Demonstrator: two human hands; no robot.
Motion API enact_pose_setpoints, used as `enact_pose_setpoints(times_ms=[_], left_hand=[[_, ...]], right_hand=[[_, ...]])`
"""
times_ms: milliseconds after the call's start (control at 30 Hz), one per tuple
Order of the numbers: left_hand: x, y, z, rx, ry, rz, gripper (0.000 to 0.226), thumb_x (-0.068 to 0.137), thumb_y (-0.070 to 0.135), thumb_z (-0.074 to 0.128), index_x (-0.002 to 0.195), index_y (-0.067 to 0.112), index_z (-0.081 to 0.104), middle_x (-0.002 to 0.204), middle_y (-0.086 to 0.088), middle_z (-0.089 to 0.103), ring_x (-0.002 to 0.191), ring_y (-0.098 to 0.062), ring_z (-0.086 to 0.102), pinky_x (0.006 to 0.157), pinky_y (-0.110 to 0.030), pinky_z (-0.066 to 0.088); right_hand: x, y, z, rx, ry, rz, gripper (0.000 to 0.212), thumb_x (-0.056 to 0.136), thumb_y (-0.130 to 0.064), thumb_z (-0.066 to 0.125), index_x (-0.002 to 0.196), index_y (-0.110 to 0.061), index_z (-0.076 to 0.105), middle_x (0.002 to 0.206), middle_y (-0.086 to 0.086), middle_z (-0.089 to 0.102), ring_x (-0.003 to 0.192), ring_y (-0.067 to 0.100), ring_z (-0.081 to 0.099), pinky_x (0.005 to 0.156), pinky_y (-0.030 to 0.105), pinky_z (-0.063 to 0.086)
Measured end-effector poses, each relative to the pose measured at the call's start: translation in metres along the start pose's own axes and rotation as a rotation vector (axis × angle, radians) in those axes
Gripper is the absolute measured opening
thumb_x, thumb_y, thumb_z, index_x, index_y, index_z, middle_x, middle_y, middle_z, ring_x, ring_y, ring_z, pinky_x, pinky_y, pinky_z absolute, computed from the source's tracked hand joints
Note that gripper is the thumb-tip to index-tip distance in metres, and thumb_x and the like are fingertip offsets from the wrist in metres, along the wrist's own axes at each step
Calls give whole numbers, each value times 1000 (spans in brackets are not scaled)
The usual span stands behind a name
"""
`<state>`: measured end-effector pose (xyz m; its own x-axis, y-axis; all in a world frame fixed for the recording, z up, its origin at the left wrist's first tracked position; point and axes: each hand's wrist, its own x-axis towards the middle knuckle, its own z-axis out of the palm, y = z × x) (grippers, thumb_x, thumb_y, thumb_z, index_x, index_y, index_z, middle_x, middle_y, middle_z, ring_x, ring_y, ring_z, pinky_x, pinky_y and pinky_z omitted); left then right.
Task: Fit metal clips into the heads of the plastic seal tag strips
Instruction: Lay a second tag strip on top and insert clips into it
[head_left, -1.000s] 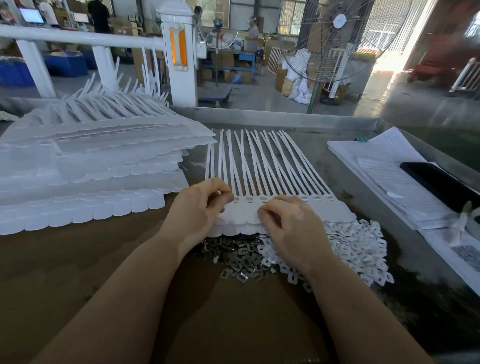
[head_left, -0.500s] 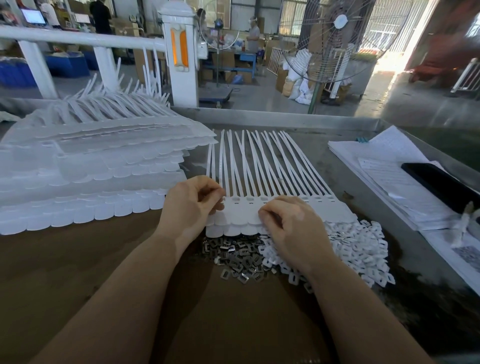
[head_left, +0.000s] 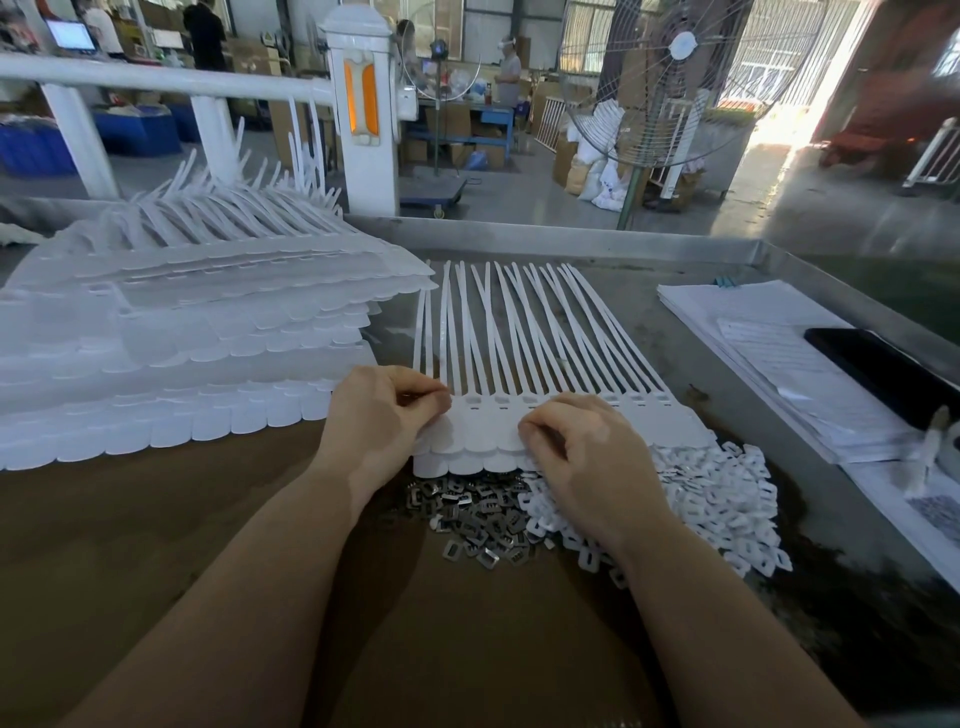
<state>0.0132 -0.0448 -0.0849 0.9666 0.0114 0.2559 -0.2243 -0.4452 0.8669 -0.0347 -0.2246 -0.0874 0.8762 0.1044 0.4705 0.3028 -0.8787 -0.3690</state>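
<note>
A sheet of joined white seal tag strips (head_left: 524, 338) lies flat in the middle of the tabletop (head_left: 156, 545), its thin tails fanning away from the person and its row of slotted heads nearest them. The left hand (head_left: 382, 421) rests on the left end of that row, fingers curled with thumb and forefinger pinched together at a head; what sits between them is too small to tell. The right hand (head_left: 582, 457) lies on the heads further right, fingers curled under against the plastic. Just below the heads lies a heap of metal clips (head_left: 472, 519), touching a pile of white plastic pieces (head_left: 727, 499) on the right. A tall stack of strips (head_left: 182, 332) stands at the left, papers (head_left: 769, 364) at the right.
</note>
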Motion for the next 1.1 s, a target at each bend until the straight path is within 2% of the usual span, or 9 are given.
enact_pose_setpoints(times_ms=[100, 167, 233, 367, 467, 667, 767, 933, 1100], left_hand=[[0, 0, 0, -198, -2, -31, 26, 79, 2, 69, 89, 26, 66, 80, 6, 70, 80, -6, 65, 68, -8, 50], [0, 0, -2, -244, 7, -32, 33, 79, -3, 67, 88, 29, 63, 79, 5, 70, 77, -5, 65, 65, -9, 51], [1, -2, -3, -276, 21, -41, 33, 78, -4, 68, 86, 27, 64, 76, 5, 70, 73, -1, 65, 62, -9, 50], [7, -3, -5, -339, 26, -127, 26, 75, -6, 69, 81, 20, 66, 80, -5, 68, 77, -13, 66, 64, -16, 55], [13, 0, -4, -357, 4, -171, 24, 78, -8, 66, 80, 17, 65, 82, -8, 66, 72, -14, 67, 62, -19, 56], [24, 5, 0, -108, -22, -158, 20, 81, 2, 65, 77, 22, 64, 77, 0, 63, 65, -10, 57, 48, -14, 47], [28, 6, 2, 15, -47, -122, 20, 82, 9, 67, 75, 27, 62, 79, 2, 64, 72, -9, 57, 58, -20, 43], [29, 6, 1, 102, -97, -119, 15, 79, 9, 70, 82, 22, 64, 78, 6, 64, 77, -10, 58, 72, -25, 47], [31, 8, 0, 111, -115, -142, 18, 74, 9, 75, 80, 21, 63, 75, 5, 66, 75, -7, 59, 73, -25, 47]], right_hand=[[0, 0, 0, -4, 2, 2, 16, 91, -21, 53, 91, -14, 67, 91, -1, 66, 88, 13, 53, 83, 24, 37], [0, 0, 1, -5, -1, 3, 16, 91, -21, 53, 91, -14, 67, 92, -1, 66, 88, 13, 53, 83, 25, 38], [0, 0, 0, -5, -1, 2, 17, 91, -21, 53, 92, -14, 67, 92, -1, 66, 89, 13, 53, 84, 26, 39], [0, 0, 0, -6, 2, 4, 17, 91, -22, 53, 92, -14, 67, 93, -1, 66, 89, 13, 53, 84, 25, 38], [0, 0, 0, -9, 1, 1, 17, 91, -22, 52, 91, -14, 67, 92, -1, 66, 88, 13, 53, 84, 25, 38], [0, 0, 0, -9, -4, 4, 17, 91, -22, 52, 91, -14, 67, 91, -1, 65, 88, 13, 52, 82, 25, 37], [1, 0, 0, -10, -4, 2, 16, 91, -21, 53, 90, -13, 67, 91, -1, 66, 88, 15, 53, 83, 27, 39], [1, -1, 0, -11, -7, 2, 16, 91, -21, 52, 90, -13, 67, 91, -1, 65, 88, 14, 53, 83, 27, 39], [1, -1, 0, -10, -16, 8, 17, 91, -22, 51, 91, -14, 66, 92, -1, 65, 88, 14, 52, 84, 28, 40]])
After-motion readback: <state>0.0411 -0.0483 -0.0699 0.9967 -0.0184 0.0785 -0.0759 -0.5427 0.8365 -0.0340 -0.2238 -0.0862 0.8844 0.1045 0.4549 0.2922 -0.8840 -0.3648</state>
